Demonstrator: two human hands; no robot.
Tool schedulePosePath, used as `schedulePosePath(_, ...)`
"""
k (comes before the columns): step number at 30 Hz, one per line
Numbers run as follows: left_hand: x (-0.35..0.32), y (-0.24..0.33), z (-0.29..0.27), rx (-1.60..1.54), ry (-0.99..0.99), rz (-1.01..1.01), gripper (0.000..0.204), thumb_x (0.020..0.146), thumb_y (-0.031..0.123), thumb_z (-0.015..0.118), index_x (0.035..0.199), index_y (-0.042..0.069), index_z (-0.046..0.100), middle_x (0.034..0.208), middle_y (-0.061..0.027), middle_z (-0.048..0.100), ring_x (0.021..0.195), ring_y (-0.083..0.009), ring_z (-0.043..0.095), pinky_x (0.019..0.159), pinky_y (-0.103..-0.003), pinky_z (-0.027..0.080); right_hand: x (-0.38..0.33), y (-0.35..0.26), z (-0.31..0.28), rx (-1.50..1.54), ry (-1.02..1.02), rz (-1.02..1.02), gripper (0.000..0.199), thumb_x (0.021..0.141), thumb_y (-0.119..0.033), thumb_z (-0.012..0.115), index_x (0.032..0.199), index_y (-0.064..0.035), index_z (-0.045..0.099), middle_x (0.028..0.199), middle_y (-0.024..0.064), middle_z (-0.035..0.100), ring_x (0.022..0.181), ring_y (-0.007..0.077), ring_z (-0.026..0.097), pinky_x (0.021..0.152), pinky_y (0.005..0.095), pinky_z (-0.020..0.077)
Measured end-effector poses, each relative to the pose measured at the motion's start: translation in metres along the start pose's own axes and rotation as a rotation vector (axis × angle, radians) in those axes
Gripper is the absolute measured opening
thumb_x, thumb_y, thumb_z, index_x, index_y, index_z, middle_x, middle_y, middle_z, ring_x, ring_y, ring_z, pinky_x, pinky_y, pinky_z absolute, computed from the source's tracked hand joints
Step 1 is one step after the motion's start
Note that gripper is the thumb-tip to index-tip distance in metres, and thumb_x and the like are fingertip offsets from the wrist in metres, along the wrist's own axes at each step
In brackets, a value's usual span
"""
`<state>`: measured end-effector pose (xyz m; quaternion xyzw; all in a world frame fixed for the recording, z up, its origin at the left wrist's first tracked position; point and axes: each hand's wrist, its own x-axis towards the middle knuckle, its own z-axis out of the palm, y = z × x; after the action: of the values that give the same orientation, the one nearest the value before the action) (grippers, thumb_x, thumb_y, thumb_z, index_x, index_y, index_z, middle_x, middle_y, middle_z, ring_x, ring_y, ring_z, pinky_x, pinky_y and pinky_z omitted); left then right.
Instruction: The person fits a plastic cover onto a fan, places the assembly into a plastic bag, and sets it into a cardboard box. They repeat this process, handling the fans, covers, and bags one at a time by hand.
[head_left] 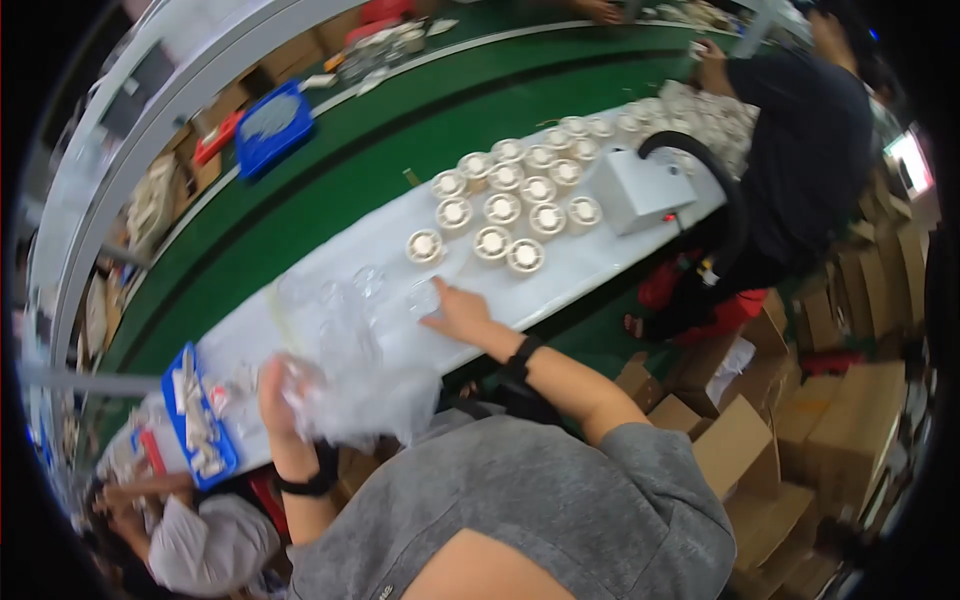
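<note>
My left hand (280, 393), somewhat blurred, is closed on a crumpled clear plastic bag (375, 400) that hangs over the table's near edge. Farther right, my right hand (462, 314) reaches over the white table, its thumb and fingers around a clear round plastic cover (423, 298). More clear plastic pieces (368, 282) lie between the two hands; their outlines are hard to make out. Beyond my right hand stand many round cream-coloured units with slotted white tops, the closest one (424, 247) apart from my fingers.
At the right end of the table is a grey box-shaped machine (640, 190) with a black hose (735, 190). A blue tray (215, 425) of white parts sits at the left. Co-workers are at both ends. Cardboard boxes (850, 425) stack up behind me at right.
</note>
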<state>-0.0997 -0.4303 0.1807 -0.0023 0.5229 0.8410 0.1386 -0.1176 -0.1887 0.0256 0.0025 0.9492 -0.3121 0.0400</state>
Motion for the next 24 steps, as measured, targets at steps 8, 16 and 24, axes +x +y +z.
schedulePosePath(8, -0.025, -0.109, 0.063, 0.590, -0.456, -0.447, 0.016, 0.068, 0.006, 0.056, 0.084, 0.002, 0.053, 0.088, -0.0046, 0.054, 0.085, -0.0127, 0.050, 0.077, -0.023, 0.037, -0.039, 0.010, -0.074, 0.088, -0.140, -0.108, 0.055, 0.071, -0.035, 0.059, 0.114, -0.0054, 0.042, 0.071, 0.0117, 0.057, 0.065, 0.0265, 0.056, 0.056, 0.0337, 0.0435)
schedulePosePath(16, 0.017, -0.172, 0.140, 0.654, -0.656, -0.258, 0.021, 0.071, 0.015, 0.057, 0.088, 0.003, 0.052, 0.085, -0.0047, 0.054, 0.085, -0.0130, 0.050, 0.076, -0.025, 0.038, -0.166, 0.019, -0.368, 0.439, 0.100, -0.368, 0.034, 0.076, -0.012, 0.055, 0.108, -0.0035, 0.047, 0.074, 0.0056, 0.057, 0.067, 0.0134, 0.056, 0.060, 0.0232, 0.0435)
schedulePosePath(24, 0.048, -0.226, 0.254, 0.615, -0.654, -0.112, 0.028, 0.074, 0.025, 0.057, 0.092, 0.003, 0.051, 0.083, -0.0049, 0.054, 0.086, -0.0134, 0.050, 0.076, -0.026, 0.039, -0.217, 0.095, -0.550, 0.591, 0.918, -0.759, 0.030, 0.085, -0.024, 0.036, 0.089, 0.0040, 0.049, 0.055, 0.0092, 0.050, 0.044, 0.0115, 0.044, 0.042, 0.0197, 0.0346)
